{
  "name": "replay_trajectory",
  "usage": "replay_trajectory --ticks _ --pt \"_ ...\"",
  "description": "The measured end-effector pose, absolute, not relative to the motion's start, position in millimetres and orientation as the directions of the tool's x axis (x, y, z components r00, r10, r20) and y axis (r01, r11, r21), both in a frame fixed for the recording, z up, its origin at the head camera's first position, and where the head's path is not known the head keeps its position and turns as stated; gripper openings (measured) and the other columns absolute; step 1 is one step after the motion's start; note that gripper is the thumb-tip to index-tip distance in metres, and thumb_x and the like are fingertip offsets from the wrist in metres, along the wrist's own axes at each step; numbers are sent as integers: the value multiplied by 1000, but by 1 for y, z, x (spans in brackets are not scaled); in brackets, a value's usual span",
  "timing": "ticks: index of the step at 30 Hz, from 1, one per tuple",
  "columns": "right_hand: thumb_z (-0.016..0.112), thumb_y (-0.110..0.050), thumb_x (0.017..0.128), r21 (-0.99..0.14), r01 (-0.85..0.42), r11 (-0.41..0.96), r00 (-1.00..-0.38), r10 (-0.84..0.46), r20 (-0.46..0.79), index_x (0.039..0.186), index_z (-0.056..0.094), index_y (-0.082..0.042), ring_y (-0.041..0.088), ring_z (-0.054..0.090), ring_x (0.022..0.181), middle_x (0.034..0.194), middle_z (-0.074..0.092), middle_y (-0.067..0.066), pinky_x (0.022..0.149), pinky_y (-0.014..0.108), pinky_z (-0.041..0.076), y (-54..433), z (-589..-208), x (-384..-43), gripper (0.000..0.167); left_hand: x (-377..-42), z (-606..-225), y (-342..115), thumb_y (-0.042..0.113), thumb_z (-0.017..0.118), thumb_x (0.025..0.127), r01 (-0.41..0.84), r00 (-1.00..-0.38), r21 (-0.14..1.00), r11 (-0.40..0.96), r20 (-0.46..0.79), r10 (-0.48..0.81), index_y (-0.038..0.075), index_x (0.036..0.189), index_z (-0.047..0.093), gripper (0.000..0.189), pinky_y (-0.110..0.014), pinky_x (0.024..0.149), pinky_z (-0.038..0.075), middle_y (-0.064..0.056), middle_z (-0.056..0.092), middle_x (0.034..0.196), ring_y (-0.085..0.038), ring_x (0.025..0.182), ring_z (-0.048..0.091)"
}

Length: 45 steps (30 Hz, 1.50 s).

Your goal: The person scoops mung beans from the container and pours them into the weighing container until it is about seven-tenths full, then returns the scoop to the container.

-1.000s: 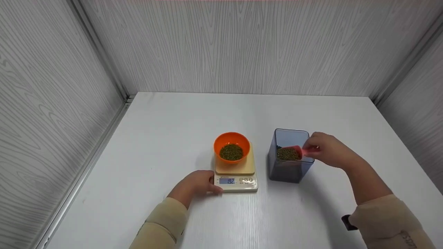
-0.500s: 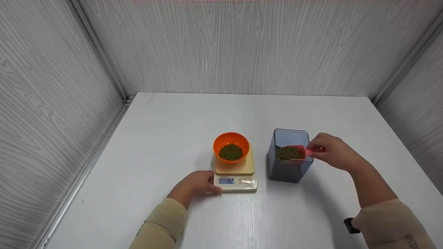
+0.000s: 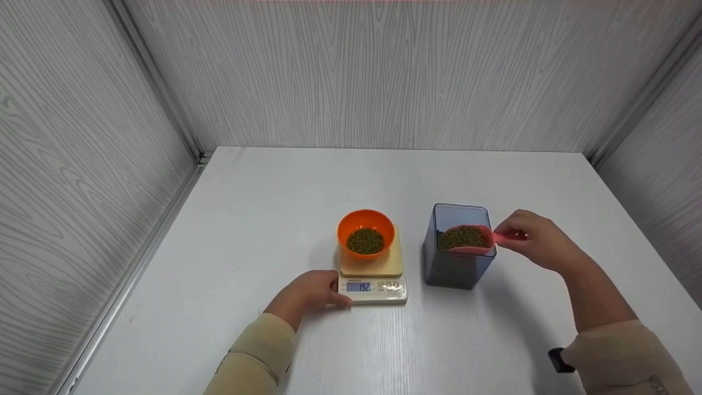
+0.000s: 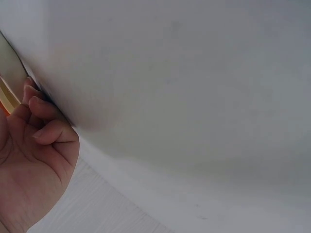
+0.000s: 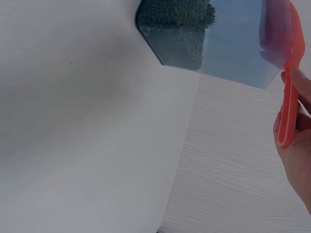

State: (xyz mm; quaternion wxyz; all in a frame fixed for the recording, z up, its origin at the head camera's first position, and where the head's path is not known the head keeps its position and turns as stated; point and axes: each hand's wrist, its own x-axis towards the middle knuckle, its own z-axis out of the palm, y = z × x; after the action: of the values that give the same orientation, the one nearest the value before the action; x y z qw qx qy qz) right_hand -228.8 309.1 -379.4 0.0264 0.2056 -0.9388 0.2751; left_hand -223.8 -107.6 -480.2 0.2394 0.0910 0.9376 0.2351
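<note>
My right hand (image 3: 540,241) pinches the handle of a red scoop (image 3: 473,250), heaped with small green beans (image 3: 463,237) like mung beans. The scoop's bowl overlaps the mouth of a clear bluish square container (image 3: 452,272); the right wrist view shows more beans (image 5: 175,14) inside it. To the left, an orange bowl (image 3: 366,218) with beans in its bottom stands on a kitchen scale (image 3: 375,269) whose display is lit with digits. My left hand (image 3: 313,291) grips the scale's front left corner, its thumb at the front edge and fingers curled against the side.
Everything stands on a white table (image 3: 263,208). Grey wood-grain panels (image 3: 351,77) enclose it at the back and both sides. A small dark object (image 3: 560,360) shows by the right sleeve (image 3: 625,351).
My right hand has drawn the scoop up and to the right, so its heaped bowl now shows more fully over the container. My left hand, scale and bowl stay as they were.
</note>
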Motion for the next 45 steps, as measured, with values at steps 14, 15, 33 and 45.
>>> replay_trajectory --ticks 14,15,33,45 --pt "64 -24 86 -585 -336 739 -941 -287 178 97 65 -18 15 50 84 95 55 -1 68 18 45 318 -395 -230 13 -222 -478 -108 48 74 70 39 -863 506 862 -418 284 20 87 55 37 -34 74 38 2 53 80 -18 81 48" --pt "63 -25 86 -589 -332 737 -943 -284 176 97 65 -17 16 50 84 95 55 -1 67 18 45 319 -396 -230 13 -222 -478 -108 48 74 70 35 -862 509 860 -419 283 20 87 55 37 -35 74 38 2 53 80 -18 81 48" --pt "63 -23 87 -629 -304 716 -951 -266 156 98 65 -13 18 48 85 96 54 3 67 18 44 312 -391 -231 15 -222 -479 -108 48 73 71 63 -865 486 872 -409 290 18 83 52 39 -33 68 36 1 49 75 -18 78 47" --pt "62 -24 87 -572 -373 730 -927 -311 208 97 64 -13 14 48 83 94 54 1 68 15 43 301 -377 -236 15 -220 -477 -108 48 73 70 55 -866 507 860 -404 294 18 83 54 38 -34 71 37 2 51 76 -18 80 48"
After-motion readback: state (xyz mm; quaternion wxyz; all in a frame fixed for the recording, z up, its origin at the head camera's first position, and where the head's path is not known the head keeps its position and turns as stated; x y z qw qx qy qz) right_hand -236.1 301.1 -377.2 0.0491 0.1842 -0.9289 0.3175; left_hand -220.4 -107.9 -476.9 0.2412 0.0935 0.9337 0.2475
